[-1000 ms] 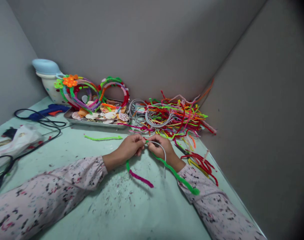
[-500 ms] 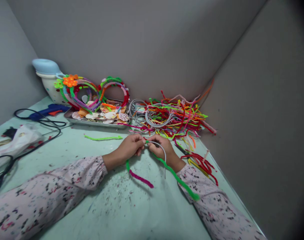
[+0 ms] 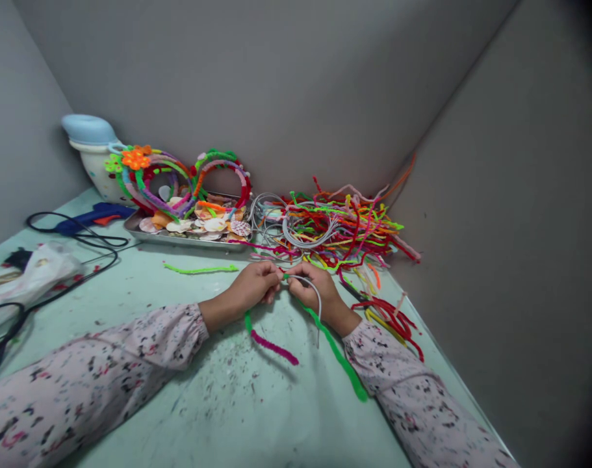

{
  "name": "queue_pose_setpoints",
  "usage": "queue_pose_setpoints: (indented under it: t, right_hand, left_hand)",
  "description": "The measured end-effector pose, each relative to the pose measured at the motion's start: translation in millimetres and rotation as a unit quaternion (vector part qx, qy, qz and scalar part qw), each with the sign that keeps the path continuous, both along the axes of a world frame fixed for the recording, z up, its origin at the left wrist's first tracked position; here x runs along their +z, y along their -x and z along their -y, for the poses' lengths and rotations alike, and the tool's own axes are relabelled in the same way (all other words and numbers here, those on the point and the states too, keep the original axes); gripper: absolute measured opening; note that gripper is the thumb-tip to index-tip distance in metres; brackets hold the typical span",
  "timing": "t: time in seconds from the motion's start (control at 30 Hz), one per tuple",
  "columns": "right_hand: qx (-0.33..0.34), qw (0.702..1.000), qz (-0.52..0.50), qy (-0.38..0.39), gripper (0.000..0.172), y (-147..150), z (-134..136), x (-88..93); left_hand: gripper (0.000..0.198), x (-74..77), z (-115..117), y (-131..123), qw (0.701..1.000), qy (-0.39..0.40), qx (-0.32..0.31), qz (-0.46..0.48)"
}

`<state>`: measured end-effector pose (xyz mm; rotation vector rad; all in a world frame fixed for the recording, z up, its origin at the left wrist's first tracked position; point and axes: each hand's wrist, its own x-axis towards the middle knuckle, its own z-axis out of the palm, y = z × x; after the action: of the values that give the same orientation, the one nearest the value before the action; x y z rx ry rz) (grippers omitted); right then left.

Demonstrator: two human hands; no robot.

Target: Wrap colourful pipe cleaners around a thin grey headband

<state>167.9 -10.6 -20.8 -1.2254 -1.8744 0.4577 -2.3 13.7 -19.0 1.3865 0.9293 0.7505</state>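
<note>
My left hand (image 3: 254, 286) pinches the wrapped part of a headband (image 3: 318, 304), a thin grey hoop. Its magenta and green covered end (image 3: 275, 347) hangs below that hand, and the bare grey end curves down on the right. Close beside it, my right hand (image 3: 318, 289) is closed with thumb and forefinger at the green turn on the band. A long green pipe cleaner (image 3: 342, 357) trails from under the right hand toward the right sleeve. The fingers partly hide where it meets the band.
Behind my hands, a metal tray (image 3: 193, 243) holds shell-like pieces and finished headbands (image 3: 222, 159). A heap of pipe cleaners (image 3: 354, 224) and grey hoops (image 3: 310, 244) lies to its right. A blue glue gun (image 3: 93, 216), black cord (image 3: 101, 263) and plastic bag (image 3: 37, 276) lie left.
The free end of the green pipe cleaner has swung left, away from my right sleeve. Both hands stay in nearly the same place on the headband.
</note>
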Motion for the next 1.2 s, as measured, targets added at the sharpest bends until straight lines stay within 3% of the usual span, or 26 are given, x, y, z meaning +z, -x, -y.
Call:
queue_pose_setpoints:
  t: [0.8, 1.2]
  right_hand:
    - [0.02, 0.999, -0.032, 0.023, 0.011, 2.3, 2.1, 3.3]
    - [0.04, 0.994, -0.084, 0.056, 0.011, 4.1, 3.3, 4.4]
  left_hand:
    - [0.027, -2.6, -1.8, 2.4, 0.999, -0.038, -0.008, -0.027]
    - [0.027, 0.2, -0.6, 1.5, 1.0, 0.011, 0.007, 0.014]
